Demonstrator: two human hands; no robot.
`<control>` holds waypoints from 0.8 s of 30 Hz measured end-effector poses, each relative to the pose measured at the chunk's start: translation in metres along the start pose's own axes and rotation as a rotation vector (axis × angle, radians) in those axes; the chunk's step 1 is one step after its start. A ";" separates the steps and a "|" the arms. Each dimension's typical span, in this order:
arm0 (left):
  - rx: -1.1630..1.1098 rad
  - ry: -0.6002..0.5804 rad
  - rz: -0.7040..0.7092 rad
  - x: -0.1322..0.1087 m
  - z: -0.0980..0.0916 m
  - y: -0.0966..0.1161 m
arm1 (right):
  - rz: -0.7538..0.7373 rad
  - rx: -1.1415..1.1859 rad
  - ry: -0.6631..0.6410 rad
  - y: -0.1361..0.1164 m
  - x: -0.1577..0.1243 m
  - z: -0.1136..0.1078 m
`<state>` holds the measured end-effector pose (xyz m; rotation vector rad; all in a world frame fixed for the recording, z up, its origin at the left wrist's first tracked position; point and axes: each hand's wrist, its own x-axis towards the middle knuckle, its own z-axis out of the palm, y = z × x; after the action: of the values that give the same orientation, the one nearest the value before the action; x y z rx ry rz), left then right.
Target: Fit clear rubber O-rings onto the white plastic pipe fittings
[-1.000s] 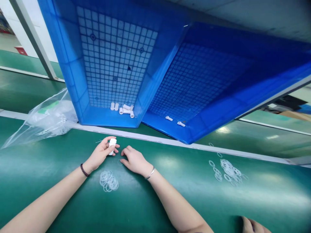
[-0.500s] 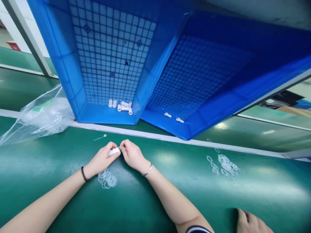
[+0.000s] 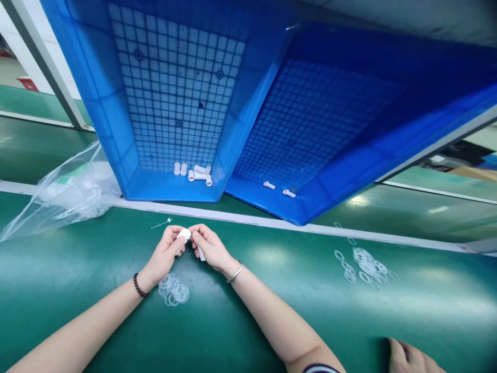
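My left hand (image 3: 166, 252) is closed on a white cap-like part (image 3: 185, 234), its round face tilted up. Touching the same part from the right, my right hand (image 3: 212, 248) has its thumb and forefinger pinched together, and a white cylindrical piece (image 3: 201, 253) sticks out below its fingers. Just below my left hand lies a pile of clear rings (image 3: 173, 289) on the green table (image 3: 217, 331). A thin pin-like item (image 3: 161, 223) with a small white end rests above my left hand.
Two tilted blue bins (image 3: 171, 192) (image 3: 267, 203) hold white tubes (image 3: 200, 176) and two small white plugs (image 3: 288, 193). A clear plastic bag (image 3: 77, 189) sits at left. More clear rings (image 3: 368, 267) lie at right. Another person's hand (image 3: 411, 357) is at lower right.
The white part in my left hand has turned from lying sideways to showing its round face. A white cylindrical piece now shows under my right hand's fingers.
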<state>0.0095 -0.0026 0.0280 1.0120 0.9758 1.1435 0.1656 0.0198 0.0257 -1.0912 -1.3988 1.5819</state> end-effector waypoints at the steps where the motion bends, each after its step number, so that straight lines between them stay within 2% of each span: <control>1: -0.062 0.001 -0.049 0.000 0.001 0.000 | -0.020 -0.034 0.010 0.001 0.000 0.001; 4: -0.205 -0.003 -0.137 0.000 0.004 0.001 | -0.077 -0.132 0.049 0.003 -0.001 0.001; 8: -0.311 -0.031 -0.189 -0.001 0.007 0.005 | -0.076 -0.120 0.059 0.006 0.000 0.001; 12: -0.452 -0.012 -0.256 0.003 0.003 0.007 | -0.050 0.130 0.057 0.006 0.002 0.001; 14: -0.519 0.038 -0.256 0.007 0.000 0.008 | -0.062 0.300 0.040 0.006 0.004 0.000; 16: -0.581 0.106 -0.229 0.011 -0.004 0.009 | -0.096 0.360 0.026 0.005 0.004 -0.002; 18: -0.648 0.178 -0.210 0.014 -0.005 0.009 | -0.173 0.258 0.035 0.003 0.002 -0.005; 20: -0.710 0.218 -0.232 0.015 -0.004 0.008 | -0.332 -0.013 0.065 0.003 -0.002 -0.005; 22: -0.754 0.200 -0.274 0.014 -0.002 0.006 | -0.512 -0.339 0.120 0.002 -0.005 -0.004; 24: -0.773 0.131 -0.293 0.010 0.002 0.005 | -0.611 -0.587 0.194 0.002 -0.008 -0.002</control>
<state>0.0118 0.0077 0.0325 0.1693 0.6559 1.1990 0.1703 0.0130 0.0245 -0.9608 -1.8821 0.6284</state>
